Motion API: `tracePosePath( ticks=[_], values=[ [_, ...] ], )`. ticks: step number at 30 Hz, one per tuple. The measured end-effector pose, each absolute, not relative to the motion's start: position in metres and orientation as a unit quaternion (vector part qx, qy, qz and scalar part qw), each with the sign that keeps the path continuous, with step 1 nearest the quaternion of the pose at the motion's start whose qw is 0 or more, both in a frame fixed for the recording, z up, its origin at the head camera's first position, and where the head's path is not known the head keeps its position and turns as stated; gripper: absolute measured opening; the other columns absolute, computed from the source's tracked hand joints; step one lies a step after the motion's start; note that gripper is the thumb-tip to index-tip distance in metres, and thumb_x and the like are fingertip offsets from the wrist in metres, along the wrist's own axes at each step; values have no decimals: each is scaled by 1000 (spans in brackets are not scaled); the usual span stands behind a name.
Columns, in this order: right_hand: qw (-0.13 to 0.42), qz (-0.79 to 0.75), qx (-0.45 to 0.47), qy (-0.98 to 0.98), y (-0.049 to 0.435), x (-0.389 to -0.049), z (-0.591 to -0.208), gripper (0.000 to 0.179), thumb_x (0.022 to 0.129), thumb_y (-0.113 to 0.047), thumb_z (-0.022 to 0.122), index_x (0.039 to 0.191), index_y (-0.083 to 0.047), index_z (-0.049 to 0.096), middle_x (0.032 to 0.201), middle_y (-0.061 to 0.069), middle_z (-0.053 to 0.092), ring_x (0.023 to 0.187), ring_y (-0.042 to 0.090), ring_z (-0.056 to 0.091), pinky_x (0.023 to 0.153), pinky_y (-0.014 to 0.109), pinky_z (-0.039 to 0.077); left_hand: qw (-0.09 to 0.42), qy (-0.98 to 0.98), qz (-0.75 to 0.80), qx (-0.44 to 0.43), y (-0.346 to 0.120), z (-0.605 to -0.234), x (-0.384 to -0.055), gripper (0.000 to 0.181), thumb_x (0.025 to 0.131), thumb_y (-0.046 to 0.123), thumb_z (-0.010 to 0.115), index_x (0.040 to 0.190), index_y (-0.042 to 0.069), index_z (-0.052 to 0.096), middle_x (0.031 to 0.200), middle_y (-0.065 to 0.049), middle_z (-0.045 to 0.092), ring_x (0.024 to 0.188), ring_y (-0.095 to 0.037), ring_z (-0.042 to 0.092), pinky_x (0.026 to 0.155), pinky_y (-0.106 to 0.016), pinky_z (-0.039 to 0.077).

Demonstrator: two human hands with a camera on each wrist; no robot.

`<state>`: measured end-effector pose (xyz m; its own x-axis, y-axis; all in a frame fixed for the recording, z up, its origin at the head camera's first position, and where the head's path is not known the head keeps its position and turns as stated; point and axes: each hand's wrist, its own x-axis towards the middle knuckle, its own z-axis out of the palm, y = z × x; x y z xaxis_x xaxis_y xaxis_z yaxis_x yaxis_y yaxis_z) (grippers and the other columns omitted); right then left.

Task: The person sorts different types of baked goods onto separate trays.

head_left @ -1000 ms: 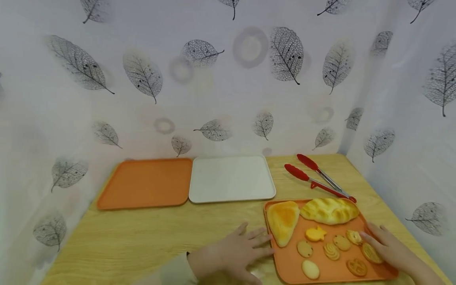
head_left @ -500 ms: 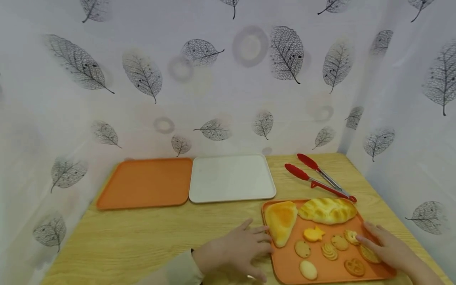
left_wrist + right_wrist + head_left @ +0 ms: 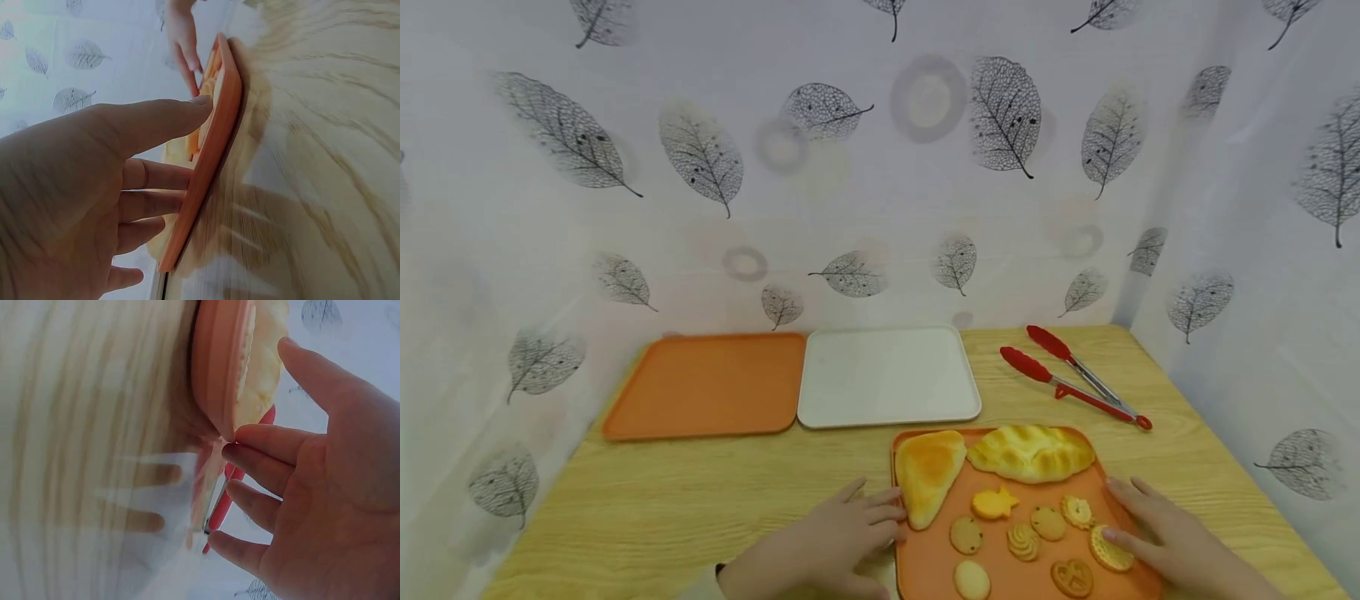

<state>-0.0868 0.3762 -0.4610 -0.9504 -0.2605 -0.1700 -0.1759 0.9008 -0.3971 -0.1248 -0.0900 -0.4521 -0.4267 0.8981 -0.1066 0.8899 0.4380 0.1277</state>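
In the head view an orange tray (image 3: pixel 925 560) sits at the front, bearing a triangular pastry (image 3: pixel 927 471), a braided bread loaf (image 3: pixel 1033 454), a fish-shaped cookie (image 3: pixel 995 502) and several small cookies, including a pretzel-shaped one (image 3: pixel 1072 577). My left hand (image 3: pixel 838 537) is at the tray's left side, fingertips on the rim, the thumb spread toward the front. On the opposite side my right hand (image 3: pixel 1165 533) touches the rim with extended fingers, its thumb reaching over a round ridged cookie (image 3: pixel 1111 550). The right wrist view shows those fingertips right at the tray's wall (image 3: pixel 215 369).
Farther back lie a second orange tray (image 3: pixel 707 387) and a white tray (image 3: pixel 887 377), side by side. Red-handled tongs (image 3: pixel 1026 364) rest spread on the wooden table (image 3: pixel 685 500) at the back right. A leaf-patterned curtain (image 3: pixel 880 183) encloses the back and sides.
The tray with the pastries has slid left, away from below the tongs and toward the middle of the table. Both hands have moved left along with it.
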Motion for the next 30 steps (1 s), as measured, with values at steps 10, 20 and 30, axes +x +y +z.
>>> tracePosePath(
  ticks=[10,20,30],
  values=[
    [39,-168,-196,965,334,-83,-463,76,84,-50,69,145,-10,48,143,19,52,127,46,47,87,62,49,86,880,96,457,-148,-444,-108,60,92,67,44,138,30,54,151,7,45,144,-27,36,108,-66,31],
    [0,-129,-281,951,301,-81,-453,98,71,-69,69,152,-24,37,151,-1,47,137,14,38,93,45,50,100,914,172,353,-192,-447,-106,62,81,68,62,133,35,57,152,7,45,145,-31,34,109,-69,26],
    [19,-128,-322,938,278,-98,-455,103,71,-76,62,153,-20,34,153,6,44,136,32,43,98,56,43,112,937,186,274,-213,-446,-110,96,64,77,66,140,19,52,153,-4,44,144,-37,33,109,-71,23]
  ],
)
